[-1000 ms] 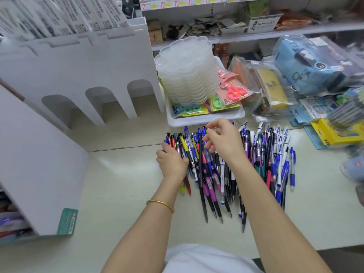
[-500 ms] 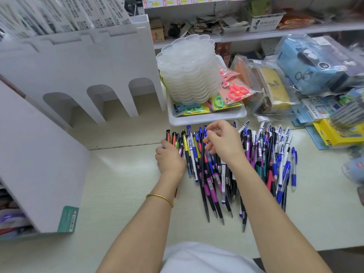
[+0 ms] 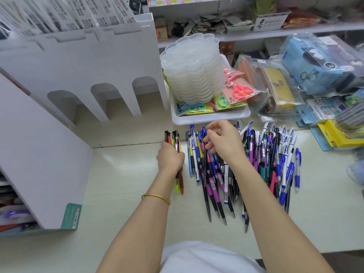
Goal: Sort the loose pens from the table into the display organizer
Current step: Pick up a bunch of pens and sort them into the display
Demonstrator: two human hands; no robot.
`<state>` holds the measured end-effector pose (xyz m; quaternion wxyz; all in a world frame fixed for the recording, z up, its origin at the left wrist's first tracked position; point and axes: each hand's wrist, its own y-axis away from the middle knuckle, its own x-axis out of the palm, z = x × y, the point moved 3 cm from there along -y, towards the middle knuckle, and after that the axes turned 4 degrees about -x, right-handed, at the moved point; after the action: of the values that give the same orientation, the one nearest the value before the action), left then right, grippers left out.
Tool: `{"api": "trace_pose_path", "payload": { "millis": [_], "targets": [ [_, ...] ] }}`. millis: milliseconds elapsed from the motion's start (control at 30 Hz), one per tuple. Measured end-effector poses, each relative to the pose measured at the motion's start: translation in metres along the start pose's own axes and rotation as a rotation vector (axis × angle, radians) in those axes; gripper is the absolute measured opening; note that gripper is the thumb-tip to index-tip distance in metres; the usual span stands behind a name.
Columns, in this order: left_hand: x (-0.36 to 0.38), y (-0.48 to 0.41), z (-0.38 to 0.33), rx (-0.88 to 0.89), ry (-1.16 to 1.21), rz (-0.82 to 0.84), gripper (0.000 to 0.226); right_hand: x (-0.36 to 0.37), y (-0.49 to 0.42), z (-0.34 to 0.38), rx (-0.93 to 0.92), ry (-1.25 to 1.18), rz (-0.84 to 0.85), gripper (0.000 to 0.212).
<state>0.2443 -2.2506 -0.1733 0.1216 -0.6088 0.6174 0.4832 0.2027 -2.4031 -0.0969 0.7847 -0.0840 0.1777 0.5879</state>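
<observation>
Gripping a small bundle of pens (image 3: 179, 180) in the left hand (image 3: 170, 157), with red, yellow, pink and black barrels poking out past the knuckles and back beside the wrist. Reaching with the right hand (image 3: 224, 143) low over the heap of loose pens (image 3: 264, 160), fingers curled among blue caps; cannot tell whether pinching one or holding nothing. Hands apart, with a narrow strip of bare tabletop (image 3: 122, 184) between bundle and heap. Under the right hand and out to its right: the heap, lying flat. Beyond and to the left of the left hand: the white display organizer (image 3: 118, 62) with arched openings. Just beyond the right hand: a white tray (image 3: 210, 117) carrying a stack of clear plastic dishes (image 3: 193, 69).
</observation>
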Motion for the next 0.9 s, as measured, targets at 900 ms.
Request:
{"api": "trace_pose_path", "payload": {
  "millis": [900],
  "targets": [
    [0.0108, 0.0072, -0.0039, 0.095, -0.096, -0.037, 0.079, 0.0041, 0.0012, -0.0050, -0.005, 0.008, 0.014, 0.012]
  ]
}}
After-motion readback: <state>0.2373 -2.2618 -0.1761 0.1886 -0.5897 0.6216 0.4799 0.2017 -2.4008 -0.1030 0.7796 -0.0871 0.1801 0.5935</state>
